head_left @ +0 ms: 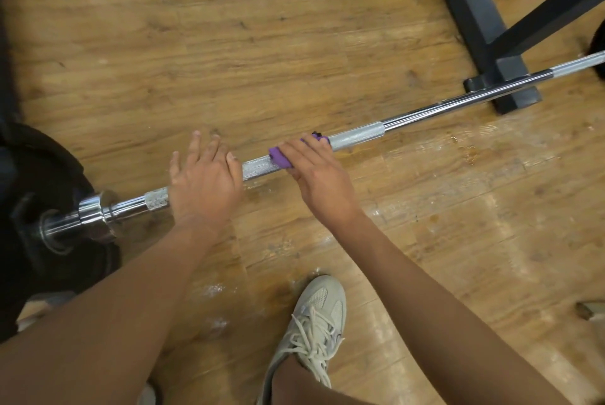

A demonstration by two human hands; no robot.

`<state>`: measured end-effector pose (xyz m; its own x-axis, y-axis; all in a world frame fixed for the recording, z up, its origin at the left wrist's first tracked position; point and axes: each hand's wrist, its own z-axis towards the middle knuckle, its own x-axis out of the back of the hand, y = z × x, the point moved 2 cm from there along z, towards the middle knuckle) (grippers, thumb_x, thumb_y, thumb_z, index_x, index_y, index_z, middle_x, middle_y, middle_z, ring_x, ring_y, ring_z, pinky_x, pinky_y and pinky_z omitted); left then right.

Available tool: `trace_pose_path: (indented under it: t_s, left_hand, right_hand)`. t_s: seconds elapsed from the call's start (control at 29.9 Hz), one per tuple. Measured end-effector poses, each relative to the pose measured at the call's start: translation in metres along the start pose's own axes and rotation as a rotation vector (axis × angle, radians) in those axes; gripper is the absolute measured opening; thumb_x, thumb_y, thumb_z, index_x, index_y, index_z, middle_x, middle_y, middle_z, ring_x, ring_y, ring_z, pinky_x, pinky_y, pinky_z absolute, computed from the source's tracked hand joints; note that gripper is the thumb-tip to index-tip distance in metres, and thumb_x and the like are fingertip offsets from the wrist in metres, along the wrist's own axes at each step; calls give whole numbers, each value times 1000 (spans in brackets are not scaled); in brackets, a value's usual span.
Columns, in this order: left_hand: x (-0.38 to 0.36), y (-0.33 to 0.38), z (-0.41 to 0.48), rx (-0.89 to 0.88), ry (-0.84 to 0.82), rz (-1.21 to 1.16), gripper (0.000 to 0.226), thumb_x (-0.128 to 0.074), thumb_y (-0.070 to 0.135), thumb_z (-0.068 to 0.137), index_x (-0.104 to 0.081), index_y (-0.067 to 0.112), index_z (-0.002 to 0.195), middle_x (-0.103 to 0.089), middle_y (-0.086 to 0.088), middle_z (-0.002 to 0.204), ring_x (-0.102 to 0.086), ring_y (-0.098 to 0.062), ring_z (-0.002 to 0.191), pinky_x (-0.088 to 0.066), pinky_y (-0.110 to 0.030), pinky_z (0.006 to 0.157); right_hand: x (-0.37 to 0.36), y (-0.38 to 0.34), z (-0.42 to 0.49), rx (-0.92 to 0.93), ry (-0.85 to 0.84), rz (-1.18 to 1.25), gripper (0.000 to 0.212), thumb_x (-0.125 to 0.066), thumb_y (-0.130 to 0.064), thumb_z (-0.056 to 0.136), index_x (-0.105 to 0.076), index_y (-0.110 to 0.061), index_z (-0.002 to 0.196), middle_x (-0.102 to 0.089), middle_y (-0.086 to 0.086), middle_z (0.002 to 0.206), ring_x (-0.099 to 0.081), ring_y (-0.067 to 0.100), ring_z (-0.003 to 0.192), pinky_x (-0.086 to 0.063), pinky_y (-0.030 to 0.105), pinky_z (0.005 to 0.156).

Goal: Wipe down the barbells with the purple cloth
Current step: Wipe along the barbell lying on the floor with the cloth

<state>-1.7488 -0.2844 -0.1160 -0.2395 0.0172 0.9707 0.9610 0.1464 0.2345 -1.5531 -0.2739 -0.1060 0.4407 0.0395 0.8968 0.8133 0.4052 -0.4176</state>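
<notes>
Barbell (357, 134) lies across the wooden floor (229, 44), running from a black weight plate (49, 175) at lower left up toward a black rack foot (484, 54) at upper right. Our right hand (314, 172) wraps the purple cloth (280, 157) around the rough grip section, fingers curled together over bar and cloth. Our left hand (203, 182) rests flat on the bar nearer the plate, fingers loosely spread, not closed round it. A pale laced shoe (314, 323) stands below the bar.
</notes>
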Motion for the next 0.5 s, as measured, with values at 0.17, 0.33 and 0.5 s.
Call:
trace_pose_path:
  t_s: [0.17,0.33,0.5]
  left_hand:
    - [0,0,0,2,8,-12,61,-19,34,100,-67,9,128,-59,-3,143,-37,-26,146,-31,-51,113]
    - [1,0,0,-6,48,-13,59,-22,32,100,-70,6,122,-64,-6,137,-45,-27,141,-37,-50,107]
    - [1,-1,1,-4,45,-31,58,-22,32,100,-71,5,118,-63,-5,137,-45,-27,141,-38,-49,106]
  right_hand:
    - [2,2,3,-181,3,22,35,-49,-17,104,-58,-14,138,-61,-3,134,-40,28,138,-19,45,122]
    - [-5,-16,0,-45,-3,31,34,-53,-17,103,-59,-14,136,-61,-4,133,-47,26,132,-27,49,119]
    - [0,8,2,-64,49,-2,35,-55,-16,102,-60,-13,136,-63,-2,132,-49,27,131,-34,52,116]
